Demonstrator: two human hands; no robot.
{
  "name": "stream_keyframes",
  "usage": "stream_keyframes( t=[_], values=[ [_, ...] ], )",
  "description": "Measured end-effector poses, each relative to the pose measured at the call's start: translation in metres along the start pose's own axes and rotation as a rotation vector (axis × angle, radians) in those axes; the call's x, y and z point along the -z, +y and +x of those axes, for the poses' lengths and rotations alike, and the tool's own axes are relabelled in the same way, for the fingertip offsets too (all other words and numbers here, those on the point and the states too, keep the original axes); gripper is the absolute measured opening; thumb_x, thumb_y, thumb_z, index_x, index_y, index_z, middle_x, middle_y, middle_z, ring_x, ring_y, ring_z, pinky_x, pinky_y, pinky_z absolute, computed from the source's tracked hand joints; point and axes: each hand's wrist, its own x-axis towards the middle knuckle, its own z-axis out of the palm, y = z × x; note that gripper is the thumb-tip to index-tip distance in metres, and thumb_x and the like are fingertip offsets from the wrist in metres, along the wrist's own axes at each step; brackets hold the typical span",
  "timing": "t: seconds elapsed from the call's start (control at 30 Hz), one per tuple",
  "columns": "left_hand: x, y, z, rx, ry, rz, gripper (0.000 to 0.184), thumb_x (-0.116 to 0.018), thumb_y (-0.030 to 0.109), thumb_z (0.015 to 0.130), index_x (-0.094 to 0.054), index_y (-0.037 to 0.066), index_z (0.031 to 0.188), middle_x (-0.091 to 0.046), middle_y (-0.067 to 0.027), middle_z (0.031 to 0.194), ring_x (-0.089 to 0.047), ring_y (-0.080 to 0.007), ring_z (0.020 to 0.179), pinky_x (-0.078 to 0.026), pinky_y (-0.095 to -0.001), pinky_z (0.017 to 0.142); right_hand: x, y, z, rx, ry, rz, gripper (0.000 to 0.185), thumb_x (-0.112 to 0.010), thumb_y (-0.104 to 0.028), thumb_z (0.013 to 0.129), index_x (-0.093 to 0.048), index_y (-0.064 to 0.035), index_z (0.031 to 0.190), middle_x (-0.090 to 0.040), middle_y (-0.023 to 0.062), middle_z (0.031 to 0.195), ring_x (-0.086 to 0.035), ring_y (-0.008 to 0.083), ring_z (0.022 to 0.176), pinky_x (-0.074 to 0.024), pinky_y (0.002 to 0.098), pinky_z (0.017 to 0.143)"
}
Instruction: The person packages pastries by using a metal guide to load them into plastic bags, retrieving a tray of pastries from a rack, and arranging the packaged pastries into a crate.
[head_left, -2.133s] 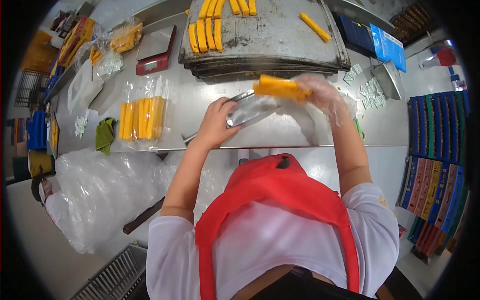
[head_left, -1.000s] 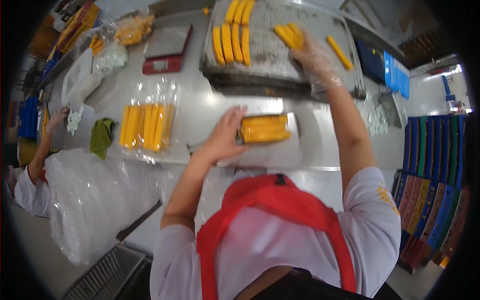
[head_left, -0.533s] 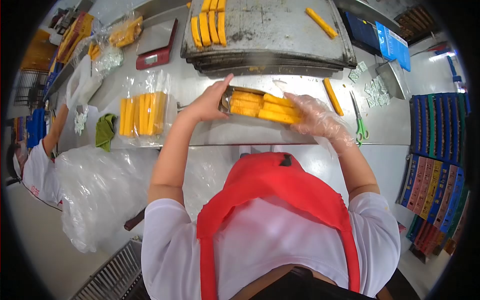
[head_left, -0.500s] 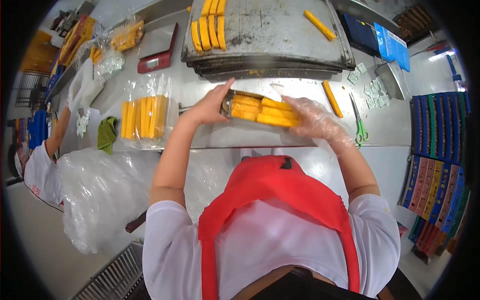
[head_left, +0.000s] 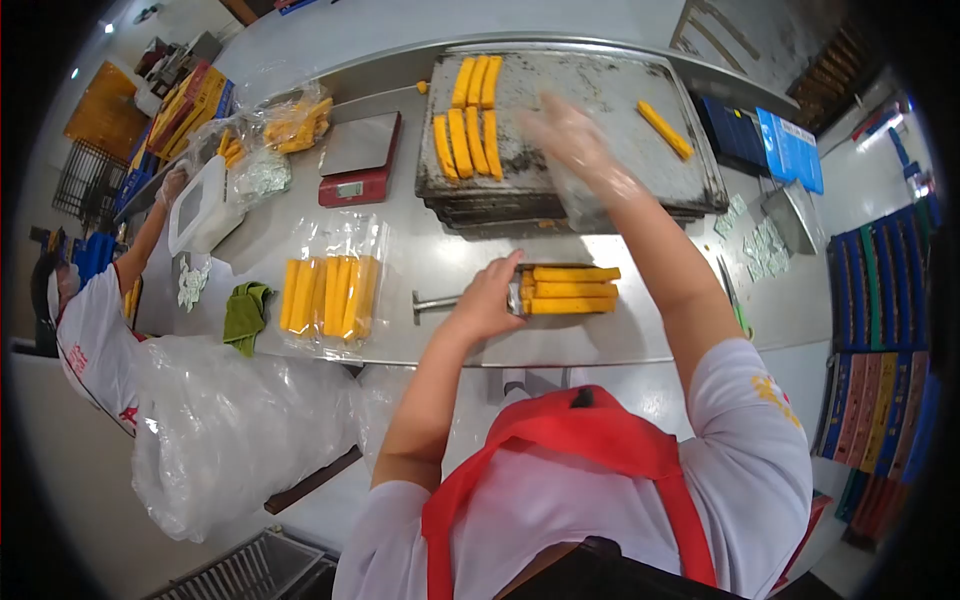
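My bare left hand point(head_left: 488, 300) grips the left end of a metal holder point(head_left: 437, 301), whose handle sticks out to the left. Several yellow sticks point(head_left: 572, 291) lie at the holder's right side, stacked lengthwise. My right hand point(head_left: 572, 140), in a clear plastic glove, is over the dark baking tray point(head_left: 560, 75); motion blurs its fingers, and whether they hold anything does not show. On the tray, two rows of yellow sticks point(head_left: 472, 143) lie left of that hand, and a single stick point(head_left: 665, 130) lies to its right. A clear bag of yellow sticks point(head_left: 330, 297) lies left of my left hand.
Around the worktop are a red scale point(head_left: 357, 186), green cloth point(head_left: 245, 316), white container point(head_left: 200, 212), scissors point(head_left: 736, 300), small packets point(head_left: 765, 250), a metal scoop point(head_left: 795, 216) and blue package point(head_left: 790, 150). A co-worker's gloved hand point(head_left: 174, 184) is far left, above a large plastic bag point(head_left: 235, 430).
My right hand has left the yellow sticks at the holder and moved up over the tray. My left hand stays at the holder's left end. The whole view has shifted.
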Motion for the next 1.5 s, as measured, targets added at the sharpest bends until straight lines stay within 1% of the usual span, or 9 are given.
stream_keyframes(
  t=[0.3, 0.53, 0.63, 0.7, 0.83, 1.03, 1.1, 1.3, 1.5],
  values=[
    [0.006, 0.007, -0.005, 0.120, -0.009, -0.014, 0.092, -0.075, 0.013, 0.054, -0.027, 0.012, 0.133, -0.042, -0.0158, 0.123, -0.045, -0.0348, 0.108, -0.040, -0.0425, 0.090, -0.100, -0.069, 0.127, 0.109, -0.302, -0.667, 0.038, -0.066, -0.033, 0.069, -0.064, -0.0062, 0.096, -0.061, 0.0113, 0.103, -0.057, 0.0261, 0.097, -0.0473, 0.0353, 0.081],
    [0.009, 0.007, -0.002, 0.081, -0.018, 0.000, 0.092, -0.076, 0.014, 0.054, -0.028, 0.011, 0.132, -0.043, -0.0140, 0.121, -0.045, -0.0332, 0.108, -0.041, -0.0428, 0.088, -0.089, -0.039, 0.143, -0.199, -0.314, -0.352, 0.048, -0.068, -0.030, 0.065, -0.061, -0.0042, 0.104, -0.060, 0.0126, 0.104, -0.057, 0.0256, 0.099, -0.0471, 0.0340, 0.081],
    [0.008, 0.004, -0.003, 0.066, -0.028, -0.019, 0.092, -0.076, 0.014, 0.054, -0.027, 0.010, 0.132, -0.044, -0.0146, 0.120, -0.045, -0.0338, 0.107, -0.041, -0.0425, 0.089, -0.048, -0.015, 0.109, -0.269, -0.174, 0.089, 0.058, -0.064, -0.031, 0.068, -0.053, -0.0042, 0.117, -0.057, 0.0170, 0.111, -0.055, 0.0267, 0.103, -0.0449, 0.0333, 0.084],
    [0.007, 0.001, -0.003, 0.033, -0.015, -0.041, 0.092, -0.075, 0.014, 0.054, -0.027, 0.010, 0.132, -0.044, -0.0152, 0.119, -0.045, -0.0345, 0.107, -0.040, -0.0422, 0.089, -0.015, 0.003, 0.083, -0.059, 0.002, -0.378, 0.076, -0.060, -0.027, 0.070, -0.025, -0.0114, 0.136, -0.057, 0.0209, 0.109, -0.054, 0.0339, 0.104, -0.0440, 0.0380, 0.087],
    [0.007, -0.003, 0.004, 0.017, -0.042, -0.062, 0.090, -0.074, 0.015, 0.054, -0.029, 0.005, 0.131, -0.044, -0.0209, 0.119, -0.042, -0.0375, 0.110, -0.036, -0.0395, 0.094, 0.009, 0.062, 0.025, 0.020, -0.021, -0.432, 0.079, -0.062, -0.029, 0.067, -0.027, -0.0131, 0.136, -0.055, 0.0218, 0.113, -0.051, 0.0347, 0.107, -0.0418, 0.0378, 0.090],
    [0.013, -0.012, 0.017, -0.068, -0.163, -0.069, 0.098, -0.075, 0.010, 0.052, -0.023, 0.008, 0.135, -0.041, -0.0200, 0.125, -0.038, -0.0353, 0.117, -0.032, -0.0362, 0.099, 0.061, 0.063, -0.087, -0.178, -0.367, 0.177, 0.075, -0.064, -0.014, 0.066, -0.032, -0.0032, 0.132, -0.054, 0.0195, 0.115, -0.050, 0.0235, 0.110, -0.0374, 0.0282, 0.093],
    [0.021, -0.006, 0.021, -0.052, -0.221, -0.091, 0.100, -0.075, 0.007, 0.052, -0.021, 0.010, 0.137, -0.036, -0.0188, 0.131, -0.036, -0.0334, 0.120, -0.030, -0.0356, 0.101, 0.075, 0.082, -0.152, 0.055, -0.695, 0.615, 0.074, -0.062, -0.014, 0.062, -0.036, -0.0066, 0.131, -0.053, 0.0182, 0.115, -0.051, 0.0230, 0.108, -0.0384, 0.0301, 0.092],
    [0.013, 0.002, 0.030, -0.035, -0.289, -0.096, 0.104, -0.076, 0.006, 0.052, -0.019, 0.013, 0.138, -0.030, -0.0160, 0.136, -0.029, -0.0308, 0.126, -0.025, -0.0342, 0.105, 0.109, 0.075, -0.202, 0.114, -0.530, 0.061, 0.068, -0.061, -0.009, 0.059, -0.044, -0.0041, 0.124, -0.053, 0.0197, 0.114, -0.050, 0.0305, 0.106, -0.0387, 0.0333, 0.093],
    [-0.016, 0.024, 0.043, -0.137, -0.245, -0.040, 0.105, -0.079, 0.014, 0.051, -0.019, 0.011, 0.137, -0.037, -0.0199, 0.130, -0.037, -0.0343, 0.119, -0.032, -0.0361, 0.100, 0.090, 0.088, -0.208, 0.159, -0.492, 0.010, 0.063, -0.063, -0.013, 0.062, -0.046, -0.0103, 0.123, -0.045, 0.0201, 0.124, -0.040, 0.0337, 0.118, -0.0334, 0.0374, 0.099]
  ],
)
